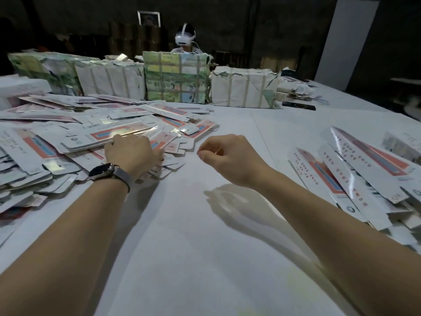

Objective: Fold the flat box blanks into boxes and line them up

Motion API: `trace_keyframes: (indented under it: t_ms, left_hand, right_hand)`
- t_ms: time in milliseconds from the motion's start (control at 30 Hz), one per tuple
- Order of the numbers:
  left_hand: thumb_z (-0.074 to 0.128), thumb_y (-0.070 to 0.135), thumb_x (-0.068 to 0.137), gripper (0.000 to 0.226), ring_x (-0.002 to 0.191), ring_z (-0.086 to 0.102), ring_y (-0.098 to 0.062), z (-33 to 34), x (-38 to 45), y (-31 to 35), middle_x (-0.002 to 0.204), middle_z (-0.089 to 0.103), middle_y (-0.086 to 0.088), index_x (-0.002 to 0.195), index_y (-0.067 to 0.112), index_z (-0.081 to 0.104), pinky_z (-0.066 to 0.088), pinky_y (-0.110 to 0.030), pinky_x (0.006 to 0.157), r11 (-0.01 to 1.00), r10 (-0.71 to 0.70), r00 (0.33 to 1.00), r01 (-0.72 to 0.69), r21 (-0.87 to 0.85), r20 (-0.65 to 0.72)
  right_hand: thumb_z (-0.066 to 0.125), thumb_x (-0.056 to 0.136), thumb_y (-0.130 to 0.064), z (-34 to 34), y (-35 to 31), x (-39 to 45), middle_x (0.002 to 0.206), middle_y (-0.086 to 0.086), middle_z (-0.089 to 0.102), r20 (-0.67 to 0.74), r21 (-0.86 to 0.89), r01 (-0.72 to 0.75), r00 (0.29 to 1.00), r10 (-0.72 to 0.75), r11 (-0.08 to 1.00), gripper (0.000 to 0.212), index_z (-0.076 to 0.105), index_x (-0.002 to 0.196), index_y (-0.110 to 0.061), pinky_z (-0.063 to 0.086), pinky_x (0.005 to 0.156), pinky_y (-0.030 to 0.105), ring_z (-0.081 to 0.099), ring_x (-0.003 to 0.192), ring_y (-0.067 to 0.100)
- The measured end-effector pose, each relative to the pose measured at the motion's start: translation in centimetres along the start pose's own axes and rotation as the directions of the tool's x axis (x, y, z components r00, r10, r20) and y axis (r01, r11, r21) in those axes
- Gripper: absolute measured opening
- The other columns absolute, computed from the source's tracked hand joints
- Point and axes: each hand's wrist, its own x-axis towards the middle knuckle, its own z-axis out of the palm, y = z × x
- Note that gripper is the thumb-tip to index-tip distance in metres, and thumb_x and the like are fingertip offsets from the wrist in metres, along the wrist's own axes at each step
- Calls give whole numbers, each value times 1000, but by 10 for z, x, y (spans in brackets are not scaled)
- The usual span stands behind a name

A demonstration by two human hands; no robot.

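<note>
Blanks of flat white card printed red and blue sprawl in a heap at left, long axes running left to right; the left hand rests on them, fingers hidden, grip unclear. Nearby, the right hand hovers loosely curled, empty.

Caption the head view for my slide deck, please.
Left hand reaches into the pile of flat box blanks; right hand hovers, loosely curled and holding nothing, above the white table.
</note>
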Motion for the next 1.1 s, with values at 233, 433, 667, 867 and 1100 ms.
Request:
trace_keyframes:
  t_ms: [233,433,667,867,1100]
  left_hand:
    - [44,25,103,16,81,47,-33,-19,-18,30,80,47,-7,94,13,51,37,-38,68,984,164,979,-170,-49,-119]
    - [52,17,96,24,62,58,-21,-52,-33,61,63,61,1,75,13,61,35,-24,48,684,238,959,-277,-675,-152]
    - [55,19,81,39,80,72,-19,-33,-61,97,89,75,-1,118,29,59,56,-38,73,-123,494,868,119,-985,43]
    - [34,9,97,42,83,69,-34,-34,-77,98,106,66,-22,135,16,50,61,-54,75,-380,512,859,254,-890,26]
    - [31,59,103,58,101,72,-31,-30,-84,76,110,75,-9,113,24,76,57,-36,71,-263,518,855,173,-949,12]
  right_hand:
    - [65,90,-20,-2,12,-1,69,-18,65,-102,95,-29,994,38,995,11,73,84,-24,49,76,27,61,73,10]
    - [66,92,-25,-22,19,9,80,-11,60,-334,273,-60,930,153,960,32,58,123,-28,52,78,33,60,74,16]
    - [64,93,-37,-25,22,9,94,7,61,-262,338,-107,944,202,935,49,47,139,-37,50,72,26,63,84,14]
    - [69,89,-35,-33,16,9,57,-27,51,-279,316,-76,945,169,946,57,48,142,-32,46,55,23,53,58,-5]
    - [60,87,-54,-35,-5,1,68,-7,66,-111,492,-47,987,116,870,73,29,151,-38,41,47,11,61,56,1]
